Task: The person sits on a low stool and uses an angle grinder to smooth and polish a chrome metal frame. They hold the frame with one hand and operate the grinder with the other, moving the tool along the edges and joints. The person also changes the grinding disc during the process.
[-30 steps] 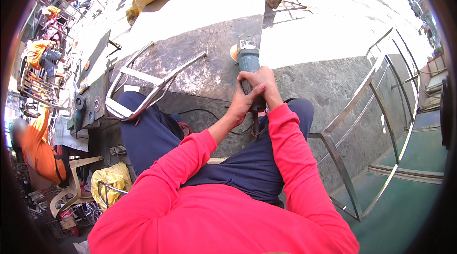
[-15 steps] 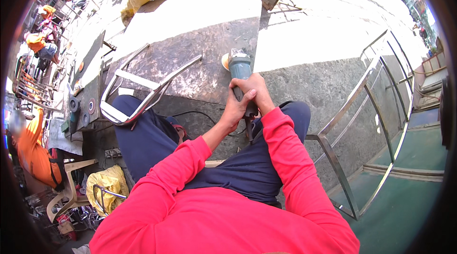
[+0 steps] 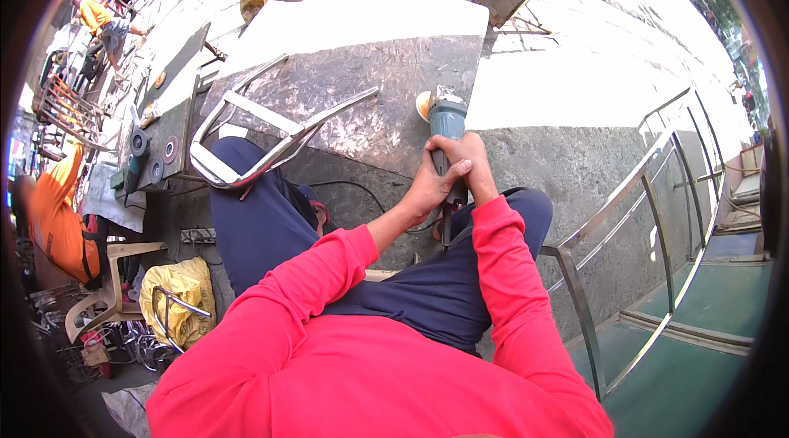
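Note:
An angle grinder (image 3: 448,124) with a blue-grey body and an orange-tan disc points away from me, above the near part of a scuffed dark board (image 3: 353,68). Both of my hands are wrapped round its rear body. My left hand (image 3: 429,190) grips from the left, its thumb crossing toward the other hand. My right hand (image 3: 470,160) closes on it from the right, fingers overlapping the left hand's. Left of the grinder, a bare metal frame (image 3: 261,116) with flat crossbars leans over my left knee and the board. Neither hand touches it.
A low worktable (image 3: 177,113) at left carries loose grinding discs and another power tool. A black cable (image 3: 349,184) loops between my legs. A long metal railing frame (image 3: 573,274) stands at right. A person in orange (image 3: 62,228), a plastic chair (image 3: 107,306) and a yellow sack (image 3: 177,298) are at left.
The whole scene has shifted rightward a little in view. Both hands keep their hold on the grinder, and the metal frame rests in about the same place.

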